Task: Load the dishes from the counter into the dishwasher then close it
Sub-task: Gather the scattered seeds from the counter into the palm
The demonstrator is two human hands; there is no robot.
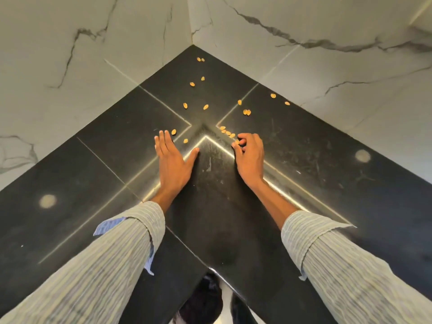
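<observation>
I look down at a black stone counter (pixel 93 183) in a corner. No dishes or dishwasher are in view. Several small yellow-orange shells or seeds (pixel 205 106) lie scattered over the back of the counter. My left hand (pixel 171 163) rests flat on the stone with straight fingers, its fingertips close to one shell (pixel 173 131). My right hand (pixel 250 157) has curled fingers and pinches a shell (pixel 236 142) at the near end of a short row of shells (pixel 227 132).
White marble walls (pixel 93 43) meet at the back corner behind the counter. Thin seams cross the stone and two round light reflections (pixel 48 201) show on it. The counter's inner front corner (pixel 210 268) lies below my arms, with dark footwear on a pale floor underneath.
</observation>
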